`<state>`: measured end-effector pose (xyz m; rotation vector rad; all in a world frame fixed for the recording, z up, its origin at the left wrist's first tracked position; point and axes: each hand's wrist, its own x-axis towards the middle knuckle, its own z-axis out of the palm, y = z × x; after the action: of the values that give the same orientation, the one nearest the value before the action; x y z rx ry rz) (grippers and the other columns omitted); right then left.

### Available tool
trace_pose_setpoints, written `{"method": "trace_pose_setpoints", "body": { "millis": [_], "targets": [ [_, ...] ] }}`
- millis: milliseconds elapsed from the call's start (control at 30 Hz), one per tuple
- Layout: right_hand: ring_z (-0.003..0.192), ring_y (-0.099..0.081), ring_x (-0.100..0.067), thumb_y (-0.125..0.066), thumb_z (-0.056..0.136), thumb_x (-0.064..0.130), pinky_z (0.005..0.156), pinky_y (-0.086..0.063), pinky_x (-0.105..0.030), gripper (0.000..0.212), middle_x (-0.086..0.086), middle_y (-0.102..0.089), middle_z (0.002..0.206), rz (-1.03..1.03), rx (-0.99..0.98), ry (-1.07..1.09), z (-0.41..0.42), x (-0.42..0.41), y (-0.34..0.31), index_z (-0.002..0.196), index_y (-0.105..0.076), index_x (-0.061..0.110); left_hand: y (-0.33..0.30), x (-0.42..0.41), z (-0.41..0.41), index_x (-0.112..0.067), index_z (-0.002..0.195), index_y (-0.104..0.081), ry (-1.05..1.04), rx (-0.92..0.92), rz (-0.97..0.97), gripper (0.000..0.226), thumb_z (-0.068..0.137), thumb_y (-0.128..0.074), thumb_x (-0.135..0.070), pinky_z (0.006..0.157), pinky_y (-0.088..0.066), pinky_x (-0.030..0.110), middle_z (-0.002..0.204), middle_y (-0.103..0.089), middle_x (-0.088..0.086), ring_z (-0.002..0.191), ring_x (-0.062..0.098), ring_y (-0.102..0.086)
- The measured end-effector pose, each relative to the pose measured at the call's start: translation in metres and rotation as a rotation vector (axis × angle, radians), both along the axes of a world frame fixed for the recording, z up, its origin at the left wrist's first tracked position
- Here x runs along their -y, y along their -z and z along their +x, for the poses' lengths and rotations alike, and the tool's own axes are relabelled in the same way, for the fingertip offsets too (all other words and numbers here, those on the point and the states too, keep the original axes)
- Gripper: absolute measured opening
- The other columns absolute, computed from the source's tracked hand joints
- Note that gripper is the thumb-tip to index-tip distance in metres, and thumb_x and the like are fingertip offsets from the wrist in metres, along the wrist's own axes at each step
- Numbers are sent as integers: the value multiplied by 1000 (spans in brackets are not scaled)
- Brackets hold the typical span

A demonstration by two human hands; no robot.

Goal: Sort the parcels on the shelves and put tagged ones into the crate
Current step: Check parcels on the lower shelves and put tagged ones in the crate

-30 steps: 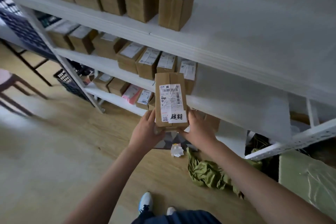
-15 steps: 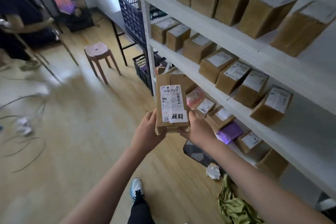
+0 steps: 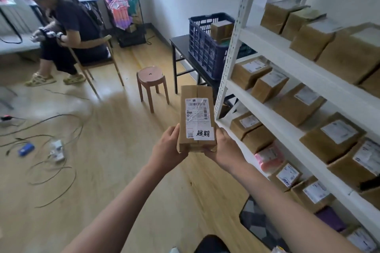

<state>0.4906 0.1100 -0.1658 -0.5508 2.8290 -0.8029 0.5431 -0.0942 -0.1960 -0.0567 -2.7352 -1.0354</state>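
Cables (image 3: 47,129) sprawl over the wooden floor at far left, with a seated person (image 3: 61,26) on a chair behind them, nothing to do with the job. Moving in, a small round stool (image 3: 151,76) stands in open floor, and just past it the black side table (image 3: 183,47) carries the blue crate (image 3: 203,47), one brown box already showing inside. That crate looks like the destination.

Centre frame now: the left hand (image 3: 167,150) wraps the near left edge of the tagged parcel (image 3: 196,121), fingers curled underneath, and the right hand (image 3: 225,148) clasps the opposite edge the same way. So both hands are grasping the parcel, which is held up in the air, label towards the camera, a white handwritten tag (image 3: 203,134) stuck over the label's lower corner. It sits between the stool and the shelf post, well short of the crate.

On the right, the white shelving (image 3: 287,121) runs away with rows of brown parcels, mostly labelled.

My read: this one is tagged, so it goes to the crate. Doing it well means keeping both hands on the short end until it clears the shelf upright, passing to the right of the stool, then lowering it over the crate rim beside the box already in there rather than dropping it from height. Mind those cables underfoot.
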Motion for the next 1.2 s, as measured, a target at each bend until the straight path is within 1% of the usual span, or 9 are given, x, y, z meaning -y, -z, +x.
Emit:
{"method": "trace_pose_setpoints", "body": {
  "millis": [167, 333, 433, 533, 667, 867, 933, 1067, 1200],
  "targets": [
    [113, -59, -22, -77, 83, 31, 88, -52, -34, 71, -2, -54, 128, -16, 17, -17, -77, 60, -2, 143, -42, 18, 3, 59, -75, -26, 144, -43, -27, -12, -2, 73, 76, -70, -29, 80, -55, 33, 124, -53, -5, 113, 15, -55],
    [112, -60, -27, -77, 83, 30, 87, -50, -36, 68, -4, -53, 131, -1, 12, 14, -181, 115, 6, 139, -44, 15, 8, 117, -183, -29, 142, -43, -15, 11, -54, 71, 75, -65, -41, 78, -57, 38, 122, -51, -9, 110, 14, -56],
    [113, -60, -27, -77, 83, 33, 88, -52, -38, 73, -3, -51, 135, -14, 5, 16, -255, 148, 3, 143, -41, 15, 3, 148, -257, -28, 138, -46, -18, 6, -72, 68, 74, -69, -35, 78, -55, 33, 120, -51, -10, 110, 14, -55],
    [115, -58, -28, -76, 85, 33, 91, -52, -41, 65, -6, -49, 136, 13, 17, 25, -331, 178, -7, 137, -44, 12, -5, 180, -334, -26, 136, -49, -8, 16, -69, 67, 74, -73, -32, 78, -55, 35, 122, -51, -10, 109, 16, -57],
    [113, -60, -28, -77, 84, 39, 92, -53, -47, 68, -6, -52, 130, 16, -20, 67, -423, 211, -23, 137, -44, 12, -28, 216, -438, -29, 143, -44, 30, -1, -86, 74, 75, -73, -31, 76, -54, 34, 132, -50, -9, 111, 15, -55],
    [112, -60, -26, -77, 85, 28, 92, -54, -41, 73, -4, -51, 130, -40, -93, 171, -544, 261, -46, 145, -39, 17, -51, 264, -581, -22, 142, -48, 130, -91, -76, 71, 77, -77, -26, 76, -40, 22, 130, -54, -4, 110, 17, -56],
    [113, -60, -25, -78, 84, 28, 94, -53, -41, 75, -4, -50, 133, -47, -109, 228, -581, 273, -50, 147, -37, 19, -54, 277, -632, -21, 142, -48, 216, -104, -69, 70, 79, -76, -27, 76, -48, 27, 132, -52, -3, 112, 19, -57],
    [114, -60, -26, -80, 82, 36, 93, -53, -40, 77, -4, -52, 130, -65, -149, 392, -648, 284, -62, 144, -39, 17, -60, 292, -744, -29, 147, -40, 393, -116, -128, 79, 74, -61, -51, 81, -57, 42, 135, -49, -7, 119, 16, -52],
    [112, -61, -20, -80, 81, 37, 83, -50, -26, 78, -2, -52, 129, -86, -224, 543, -697, 280, -75, 145, -39, 19, -83, 271, -824, -37, 148, -35, 481, -125, -120, 81, 76, -71, -44, 84, -57, 37, 137, -46, -12, 120, 10, -50]
  ]
}}
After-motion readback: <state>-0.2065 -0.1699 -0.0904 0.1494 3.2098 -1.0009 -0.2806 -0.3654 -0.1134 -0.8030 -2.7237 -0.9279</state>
